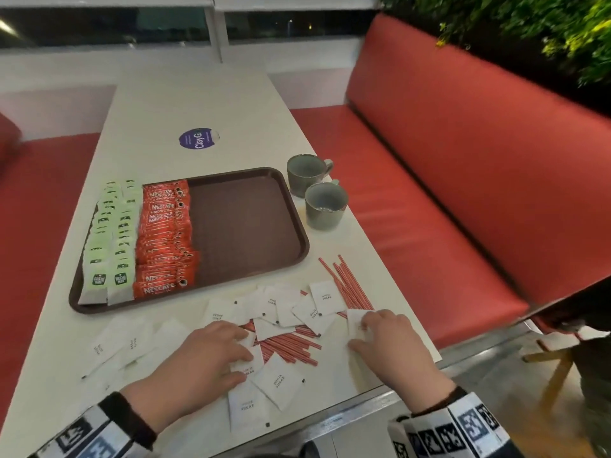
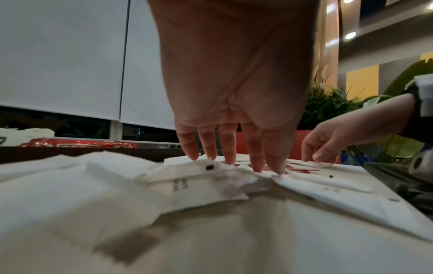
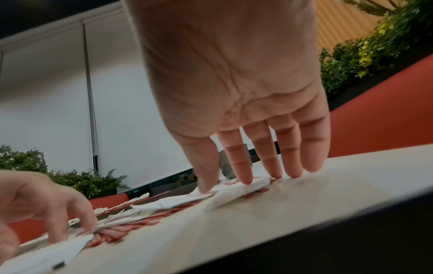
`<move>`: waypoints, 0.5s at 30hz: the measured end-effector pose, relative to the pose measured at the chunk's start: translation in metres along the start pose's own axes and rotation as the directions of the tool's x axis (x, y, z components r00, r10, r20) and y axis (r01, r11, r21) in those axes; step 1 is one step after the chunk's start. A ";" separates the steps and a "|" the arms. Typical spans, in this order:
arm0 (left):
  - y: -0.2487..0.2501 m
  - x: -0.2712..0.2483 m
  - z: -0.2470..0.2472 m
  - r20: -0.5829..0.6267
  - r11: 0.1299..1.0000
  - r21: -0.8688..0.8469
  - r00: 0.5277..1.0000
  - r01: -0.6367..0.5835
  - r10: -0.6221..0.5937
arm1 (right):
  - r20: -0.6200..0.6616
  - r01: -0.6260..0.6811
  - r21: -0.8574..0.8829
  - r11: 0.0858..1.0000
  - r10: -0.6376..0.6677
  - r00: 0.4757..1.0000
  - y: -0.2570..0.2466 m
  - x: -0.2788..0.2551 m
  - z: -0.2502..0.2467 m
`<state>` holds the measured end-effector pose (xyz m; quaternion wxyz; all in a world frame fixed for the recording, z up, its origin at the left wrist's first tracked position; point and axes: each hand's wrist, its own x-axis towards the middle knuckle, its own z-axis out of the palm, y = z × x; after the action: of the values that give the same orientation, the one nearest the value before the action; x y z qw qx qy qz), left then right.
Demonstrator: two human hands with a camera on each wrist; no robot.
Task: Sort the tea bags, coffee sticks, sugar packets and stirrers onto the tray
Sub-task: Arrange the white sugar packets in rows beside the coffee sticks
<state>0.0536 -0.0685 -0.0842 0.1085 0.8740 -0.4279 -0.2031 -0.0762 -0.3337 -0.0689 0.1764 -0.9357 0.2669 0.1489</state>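
On the brown tray (image 1: 244, 226), green tea bags (image 1: 109, 239) lie in rows at the left, with red coffee sticks (image 1: 165, 239) beside them. The tray's right part is bare. White sugar packets (image 1: 281, 381) and red stirrers (image 1: 350, 289) lie mixed on the table in front of the tray. My left hand (image 1: 244, 358) presses straight fingers onto packets (image 2: 187, 178) near a second stirrer pile (image 1: 291, 348). My right hand (image 1: 360, 335) rests its fingertips (image 3: 246, 179) and thumb on one packet (image 1: 353, 320) lying over stirrers. Neither hand lifts anything.
Two grey cups (image 1: 309, 175) (image 1: 325, 206) stand right of the tray. A purple sticker (image 1: 198, 139) marks the table farther back. The table's near edge (image 1: 363, 411) runs just below my wrists. A red bench (image 1: 429, 160) runs along the right side.
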 end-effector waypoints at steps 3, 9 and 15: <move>-0.004 -0.004 0.000 -0.020 1.000 0.014 1.000 0.021 -0.021 | -0.025 0.040 0.021 0.999 -0.040 0.999 0.004 0.008 0.000; 0.011 0.001 0.000 -0.135 0.998 -0.062 0.991 0.017 -0.025 | 0.048 0.063 0.048 0.997 -0.065 0.997 0.006 0.017 -0.006; 0.015 0.006 -0.005 -0.234 0.984 -0.172 0.969 0.043 -0.083 | 0.122 0.150 0.180 0.972 -0.173 0.977 -0.001 0.022 -0.021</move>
<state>0.0490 -0.0824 -0.0765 0.2252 0.8933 -0.3652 -0.1342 -0.0541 -0.3515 -0.0582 0.2850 -0.9234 0.1888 0.1747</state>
